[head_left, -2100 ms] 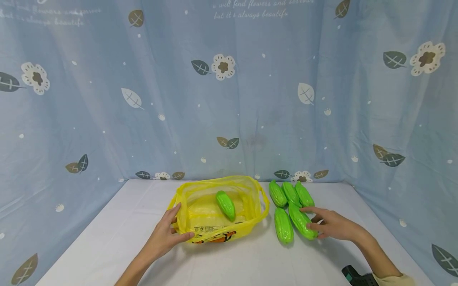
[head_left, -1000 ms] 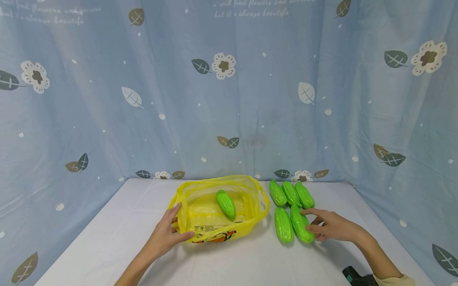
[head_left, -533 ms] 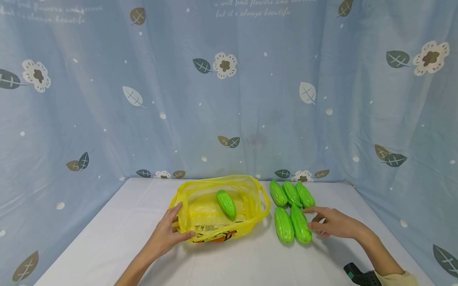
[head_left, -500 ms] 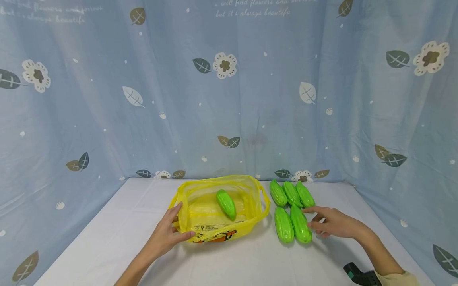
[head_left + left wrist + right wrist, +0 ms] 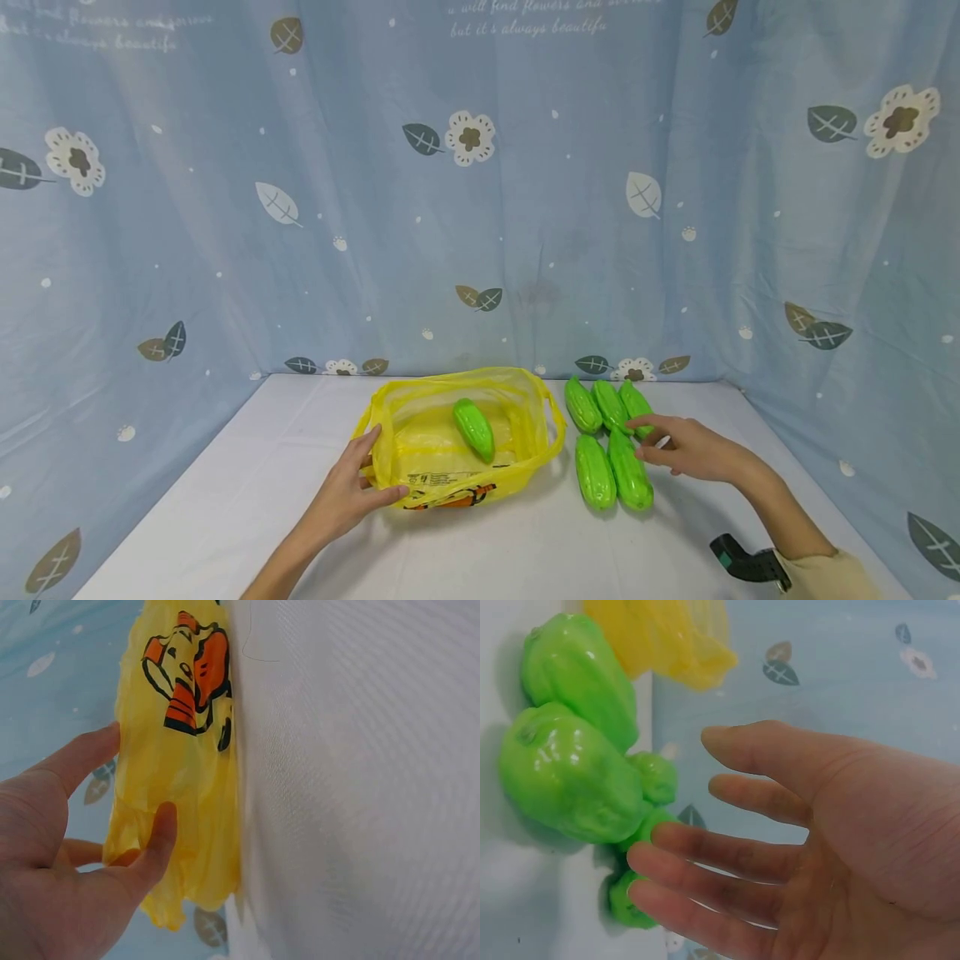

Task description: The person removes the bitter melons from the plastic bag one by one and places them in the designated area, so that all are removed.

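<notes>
On the table stands a yellow plastic bag (image 5: pixel 450 492), its mouth wide, with one glossy green gourd (image 5: pixel 474 431) inside. My left hand (image 5: pixel 348 492) holds the bag's left side. In the left wrist view its thumb lies across the front of the bag (image 5: pixel 176 769), while other fingers are behind the edge. My right hand (image 5: pixel 693 450) hovers above and right of the front right gourd (image 5: pixel 630 477), fingers apart and holding nothing. Another gourd (image 5: pixel 595 472) lies close alongside. In the right wrist view these two gourds (image 5: pixel 570 772) are apart from the fingers.
Behind the front pair, three more gourds (image 5: pixel 610 406) lie in a row; the right hand partly covers the rightmost one. A white cloth covers the table (image 5: pixel 480 558). A blue patterned curtain (image 5: pixel 570 208) hangs along the back and sides.
The front right gourd has turned, its near end shifting left beside its neighbour. My right hand has let go and moved up and back. The left hand and bag stay put.
</notes>
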A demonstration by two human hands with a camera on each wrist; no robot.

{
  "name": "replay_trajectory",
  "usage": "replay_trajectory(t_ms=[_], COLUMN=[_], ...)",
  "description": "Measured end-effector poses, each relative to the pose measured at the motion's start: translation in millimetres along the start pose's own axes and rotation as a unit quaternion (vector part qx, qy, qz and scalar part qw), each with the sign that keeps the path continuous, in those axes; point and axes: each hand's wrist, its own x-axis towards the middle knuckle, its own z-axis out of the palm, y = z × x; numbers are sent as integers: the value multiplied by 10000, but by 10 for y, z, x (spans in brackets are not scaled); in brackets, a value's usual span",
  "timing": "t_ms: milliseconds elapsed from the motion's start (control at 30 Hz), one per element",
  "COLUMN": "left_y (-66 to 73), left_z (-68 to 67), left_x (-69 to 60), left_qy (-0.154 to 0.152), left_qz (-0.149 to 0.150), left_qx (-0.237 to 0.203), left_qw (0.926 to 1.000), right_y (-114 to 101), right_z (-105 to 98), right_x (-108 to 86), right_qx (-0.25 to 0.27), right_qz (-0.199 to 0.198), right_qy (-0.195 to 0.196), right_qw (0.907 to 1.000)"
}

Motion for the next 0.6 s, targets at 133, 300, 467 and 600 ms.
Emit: replay_trajectory(t_ms=[133,300,467,600], left_y=[-1,-3,-5,-1], left_z=[-1,3,7,8], left_x=[1,3,4,5], left_qy=[-5,1,6,5], left_qz=[-30,-16,-18,-16], left_qx=[-22,3,75,81], left_qw=[10000,10000,10000,10000], right_y=[-64,-191,-342,-439], right_z=[-15,-47,-97,-128], right_x=[31,91,172,241], right_qx=[-54,-245,-571,-885], right_qz=[57,42,-13,-146], right_qy=[53,113,150,229], right_qw=[10000,9996,9983,9957])
